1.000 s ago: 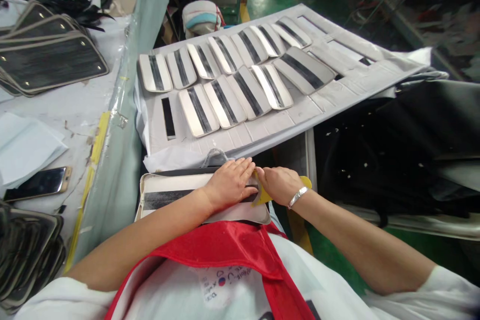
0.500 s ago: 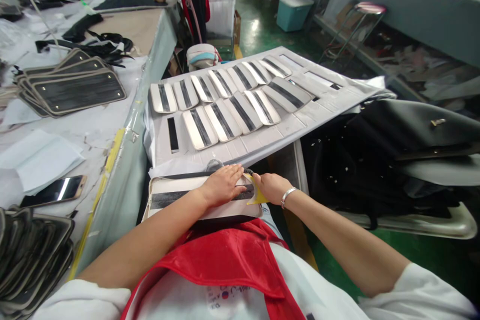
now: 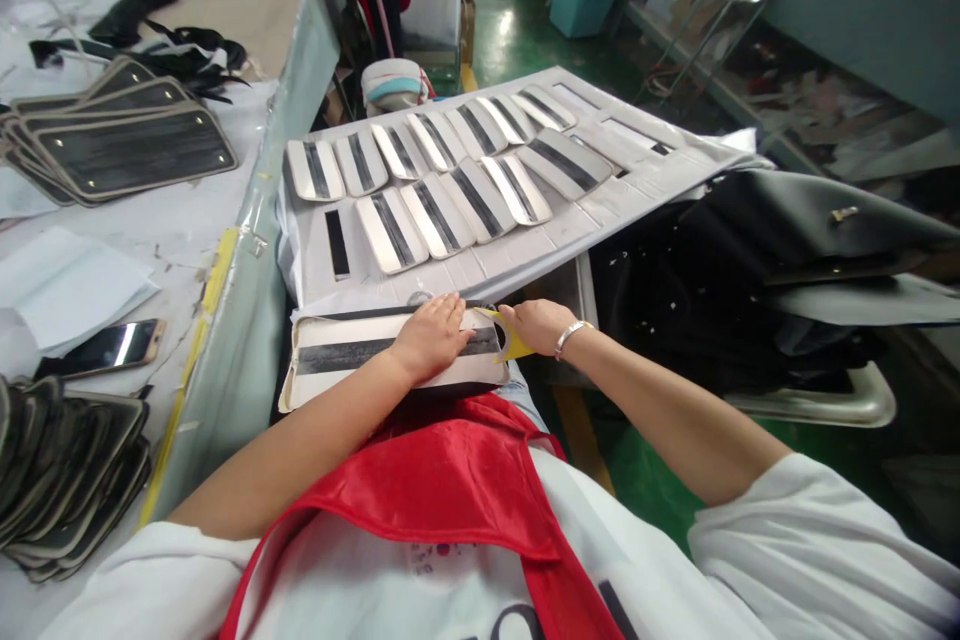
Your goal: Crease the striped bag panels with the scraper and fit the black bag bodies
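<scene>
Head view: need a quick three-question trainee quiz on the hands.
1. True or false: the left hand lies flat on the cream panel.
2. The right hand holds: A) yellow tool, B) scissors, C) brush?
3. Fill in: the phone lies on the table to the person's ____.
Key: 1 true; 2 A; 3 left.

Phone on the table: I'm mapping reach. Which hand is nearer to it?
Left. The left hand presses flat on the panel, to the right of the phone. The right hand, holding a scraper, is farther right.
</scene>
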A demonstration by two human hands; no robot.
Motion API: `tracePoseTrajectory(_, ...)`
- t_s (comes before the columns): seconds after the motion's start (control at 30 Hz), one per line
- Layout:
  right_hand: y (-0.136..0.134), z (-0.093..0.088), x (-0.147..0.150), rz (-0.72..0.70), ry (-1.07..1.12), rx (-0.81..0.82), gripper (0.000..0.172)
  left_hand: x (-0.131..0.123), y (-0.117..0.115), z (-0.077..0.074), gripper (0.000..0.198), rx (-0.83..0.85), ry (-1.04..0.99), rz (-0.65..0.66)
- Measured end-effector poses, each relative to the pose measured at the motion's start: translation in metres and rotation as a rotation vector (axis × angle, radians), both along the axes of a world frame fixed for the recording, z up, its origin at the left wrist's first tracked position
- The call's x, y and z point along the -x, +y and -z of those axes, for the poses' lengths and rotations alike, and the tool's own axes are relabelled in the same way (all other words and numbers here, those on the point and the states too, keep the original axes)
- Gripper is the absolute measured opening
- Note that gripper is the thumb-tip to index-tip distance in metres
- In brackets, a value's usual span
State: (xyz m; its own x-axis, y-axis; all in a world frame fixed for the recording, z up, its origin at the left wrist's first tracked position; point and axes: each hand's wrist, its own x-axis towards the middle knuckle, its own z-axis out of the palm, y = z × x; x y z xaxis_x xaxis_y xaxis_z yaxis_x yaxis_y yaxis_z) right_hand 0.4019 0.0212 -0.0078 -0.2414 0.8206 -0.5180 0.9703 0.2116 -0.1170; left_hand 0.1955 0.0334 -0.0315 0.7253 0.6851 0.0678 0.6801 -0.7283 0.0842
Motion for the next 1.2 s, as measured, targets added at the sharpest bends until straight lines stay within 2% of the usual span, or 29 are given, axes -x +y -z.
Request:
tracePoseTrajectory(0.07, -0.007, 0.001, -0.013, 0.008, 0.013, -0.014, 0.041, 0.005, -0.012, -0.008, 0.055, 0.012, -0.026, -0.046)
tracePoseTrajectory(0.1, -0.013, 0.002, -0.019, 0.044, 0.019, -0.025, 0.042, 0.008, -0.02, -0.012, 0.057, 0.024, -0.059, -0.027)
tracePoseTrajectory(0.2, -0.038, 0.009, -0.031, 0.211, 0.067, -0.028, 0.057, 0.015, -0.043, -0.019, 0.062, 0.068, -0.182, 0.15)
tracePoseTrajectory(0.27, -0.058, 0.014, -0.029, 0.269, 0.12, -0.025, 0.062, 0.015, -0.057, -0.017, 0.062, 0.081, -0.231, 0.246)
tracePoseTrajectory(0.37, -0.083, 0.018, -0.019, 0.311, 0.174, -0.037, 0.057, 0.011, -0.068, -0.009, 0.053, 0.065, -0.227, 0.27)
tracePoseTrajectory(0.63, -0.106, 0.012, -0.004, 0.448, 0.451, 0.031, 0.045, 0.005, -0.072, -0.001, 0.029, 0.008, -0.206, 0.215)
tracePoseTrajectory(0.83, -0.117, 0.03, 0.001, 0.519, 0.748, 0.147, 0.038, 0.01, -0.072, 0.002, 0.026, 0.024, -0.251, 0.216)
tracePoseTrajectory(0.93, -0.123, 0.035, 0.003, 0.493, 0.848, 0.233, 0.032, 0.012, -0.071, 0.003, 0.026, 0.029, -0.29, 0.208)
tracePoseTrajectory(1.1, -0.128, 0.025, -0.005, 0.507, 1.197, 0.383, 0.034, 0.012, -0.07, 0.008, 0.025, -0.009, -0.322, 0.174)
tracePoseTrajectory(1.2, -0.118, 0.019, -0.013, 0.548, 1.183, 0.408, 0.029, 0.011, -0.069, 0.01, 0.023, -0.037, -0.344, 0.174)
